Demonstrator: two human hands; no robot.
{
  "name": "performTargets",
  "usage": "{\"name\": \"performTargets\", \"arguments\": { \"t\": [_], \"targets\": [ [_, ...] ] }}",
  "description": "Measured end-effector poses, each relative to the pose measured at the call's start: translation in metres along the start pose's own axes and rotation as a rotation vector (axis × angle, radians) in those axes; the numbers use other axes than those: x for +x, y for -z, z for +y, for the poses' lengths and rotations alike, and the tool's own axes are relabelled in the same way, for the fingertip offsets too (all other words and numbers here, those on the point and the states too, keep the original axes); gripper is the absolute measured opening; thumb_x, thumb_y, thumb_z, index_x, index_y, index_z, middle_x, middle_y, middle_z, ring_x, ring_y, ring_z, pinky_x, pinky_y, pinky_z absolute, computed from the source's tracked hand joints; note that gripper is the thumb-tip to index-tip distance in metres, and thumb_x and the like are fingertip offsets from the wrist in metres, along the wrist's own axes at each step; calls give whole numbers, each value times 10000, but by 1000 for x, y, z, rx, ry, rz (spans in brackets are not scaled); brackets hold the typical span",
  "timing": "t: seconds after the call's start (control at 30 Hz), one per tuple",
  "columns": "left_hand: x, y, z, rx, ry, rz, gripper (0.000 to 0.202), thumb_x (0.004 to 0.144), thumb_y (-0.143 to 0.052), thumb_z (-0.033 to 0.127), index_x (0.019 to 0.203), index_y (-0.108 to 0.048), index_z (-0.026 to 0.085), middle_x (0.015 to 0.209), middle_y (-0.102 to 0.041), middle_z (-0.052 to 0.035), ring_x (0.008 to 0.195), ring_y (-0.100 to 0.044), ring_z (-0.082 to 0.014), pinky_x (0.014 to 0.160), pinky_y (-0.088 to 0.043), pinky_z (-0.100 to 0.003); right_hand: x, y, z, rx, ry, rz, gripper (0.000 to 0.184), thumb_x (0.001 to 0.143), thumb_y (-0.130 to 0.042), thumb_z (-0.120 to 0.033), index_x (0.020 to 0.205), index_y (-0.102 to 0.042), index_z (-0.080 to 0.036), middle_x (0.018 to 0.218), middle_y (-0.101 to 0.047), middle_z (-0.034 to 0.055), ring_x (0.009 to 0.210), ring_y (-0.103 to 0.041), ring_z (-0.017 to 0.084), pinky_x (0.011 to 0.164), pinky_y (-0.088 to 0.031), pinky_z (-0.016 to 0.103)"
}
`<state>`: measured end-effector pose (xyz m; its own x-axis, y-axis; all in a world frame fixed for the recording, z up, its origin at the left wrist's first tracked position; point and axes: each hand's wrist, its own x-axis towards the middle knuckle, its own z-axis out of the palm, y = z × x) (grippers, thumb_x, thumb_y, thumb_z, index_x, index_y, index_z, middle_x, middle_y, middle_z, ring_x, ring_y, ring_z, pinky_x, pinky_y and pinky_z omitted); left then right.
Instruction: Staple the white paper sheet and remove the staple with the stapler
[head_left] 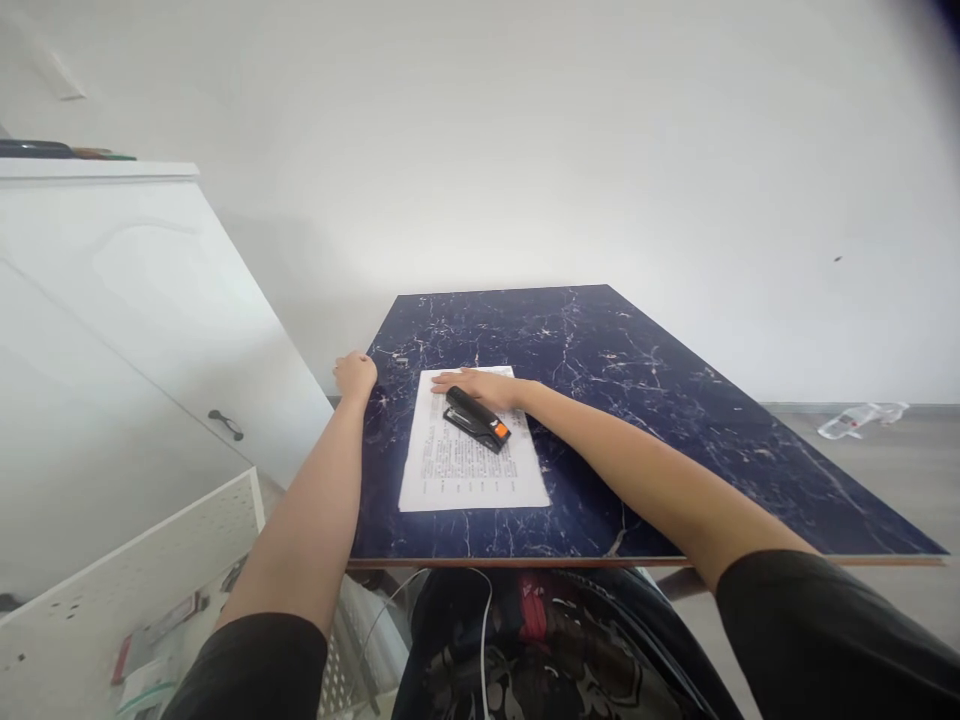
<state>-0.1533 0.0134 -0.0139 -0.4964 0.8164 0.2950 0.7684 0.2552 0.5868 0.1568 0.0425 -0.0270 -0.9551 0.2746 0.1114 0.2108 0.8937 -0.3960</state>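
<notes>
My right hand (484, 387) lies flat across the upper part of a printed sheet or stack of paper (474, 490), its fingers stretched toward the left. Just in front of that hand, a black stapler (472, 415) with an orange patch rests slantwise on the page. Whether the hand touches the stapler is hard to see. At the left edge of the table, my left hand (355, 376) is curled closed, apart from the paper. No object shows in it, though its palm side is hidden.
The dark blue marbled table (600, 350) reaches toward a white wall (480, 150). To the left stand a white cabinet (135, 300) and an open white bin (97, 590) with packets inside. A clear plastic item (862, 420) lies on the floor at right. A white cable (485, 640) crosses my lap.
</notes>
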Motion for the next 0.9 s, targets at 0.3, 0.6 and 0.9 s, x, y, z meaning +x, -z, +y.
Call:
{"name": "performTargets", "arguments": {
  "t": [0.3,0.6,0.9],
  "targets": [
    [-9,-11,32,-28,-7,128,262,885,-509,78,1049,-688,177,1305,-573,-229,1311,-509,-422,1042,-423,-608,-98,28,17,79,-193,87,543,1006,-536,-462,1549,-536,-431,1673,-422,-81,1584,-336,291,1335,-139,500],
    [-81,-54,119,-844,-371,-425,207,941,-488,238,1022,-677,209,1170,-722,-73,1083,-696,-230,962,-566,-384,-141,72,5,415,-336,284,594,962,-631,-586,1422,-650,-210,1402,-682,151,1108,-692,283,965,-558,468],
    [-104,-83,119,-874,-334,-649,362,1001,-523,503,1024,-725,202,1219,-731,-109,1204,-676,-258,1091,-483,-416,-178,49,-19,757,-228,-17,752,829,-867,-456,1488,-592,-217,1313,-710,137,989,-689,234,868,-561,381]
  ]
}}
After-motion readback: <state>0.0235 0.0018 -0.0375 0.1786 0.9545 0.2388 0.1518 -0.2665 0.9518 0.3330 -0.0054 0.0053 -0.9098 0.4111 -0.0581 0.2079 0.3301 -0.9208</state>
